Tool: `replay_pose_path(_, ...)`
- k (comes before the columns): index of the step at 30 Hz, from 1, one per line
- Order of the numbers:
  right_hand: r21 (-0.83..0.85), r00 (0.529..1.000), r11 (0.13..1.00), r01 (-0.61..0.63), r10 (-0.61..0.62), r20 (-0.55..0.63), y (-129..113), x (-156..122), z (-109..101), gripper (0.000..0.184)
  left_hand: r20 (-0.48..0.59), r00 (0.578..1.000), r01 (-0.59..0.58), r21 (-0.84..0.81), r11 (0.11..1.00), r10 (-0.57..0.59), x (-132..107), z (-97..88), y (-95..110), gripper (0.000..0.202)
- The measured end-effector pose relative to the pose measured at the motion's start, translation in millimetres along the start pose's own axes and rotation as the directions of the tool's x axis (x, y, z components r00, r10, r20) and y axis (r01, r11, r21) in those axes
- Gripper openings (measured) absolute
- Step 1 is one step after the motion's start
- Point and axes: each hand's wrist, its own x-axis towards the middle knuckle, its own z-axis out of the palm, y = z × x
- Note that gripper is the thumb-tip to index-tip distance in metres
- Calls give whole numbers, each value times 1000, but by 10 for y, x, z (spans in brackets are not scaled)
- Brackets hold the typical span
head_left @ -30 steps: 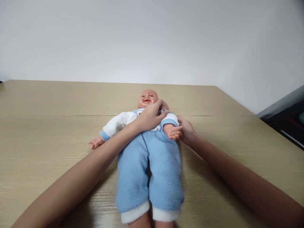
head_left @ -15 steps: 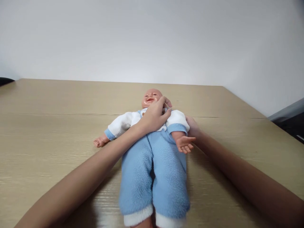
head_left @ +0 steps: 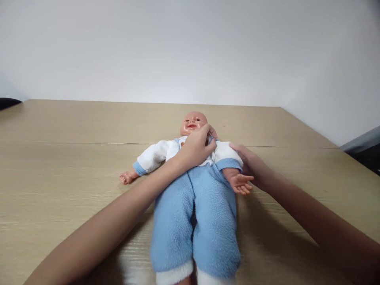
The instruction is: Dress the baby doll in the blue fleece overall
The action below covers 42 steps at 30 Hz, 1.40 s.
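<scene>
A baby doll (head_left: pixel 213 209) in a white top and light-blue fleece trousers lies face up on the wooden table (head_left: pixel 74 166), its head away from me. Across its chest reaches my left hand (head_left: pixel 197 146), the fingers bent over the collar and shoulder beside its neck, gripping there. My right hand (head_left: pixel 252 164) is at the outer side of the doll's white sleeve (head_left: pixel 227 152) on the right, a digit resting on the upper sleeve. The rest of its fingers are partly hidden behind the doll's arm, which they seem to hold.
Behind the table's far edge rises a plain pale wall (head_left: pixel 178 51). A dark object (head_left: pixel 366 148) stands beyond the table's right edge, and a black one (head_left: pixel 8 103) shows at the far left. A thin seam runs across the tabletop.
My right hand has come up and outward from behind the doll's sleeve, and the doll's arm on that side has shifted right. My left hand stays at the collar.
</scene>
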Motion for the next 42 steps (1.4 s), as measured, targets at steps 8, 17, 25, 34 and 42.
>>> replay_pose_path(8,48,979,987,-151,156,-133,-175,-417,39,52,-1,996,-85,107,991,86,-22,25,-7,12)
replay_pose_path(17,6,916,990,-144,136,-378,-198,-478,-126,66,30,995,-98,79,992,96,-28,20,-46,16)
replay_pose_path(25,-200,980,977,-76,36,-195,45,-416,-835,49,54,995,-88,72,994,84,-26,18,-43,17)
replay_pose_path(34,-452,996,890,54,-82,-42,187,-402,-1065,51,33,995,-95,88,992,92,-29,7,-17,12)
replay_pose_path(42,-749,752,518,413,-658,-41,114,-577,-454,37,-71,995,-47,229,972,65,-303,-346,158,10)
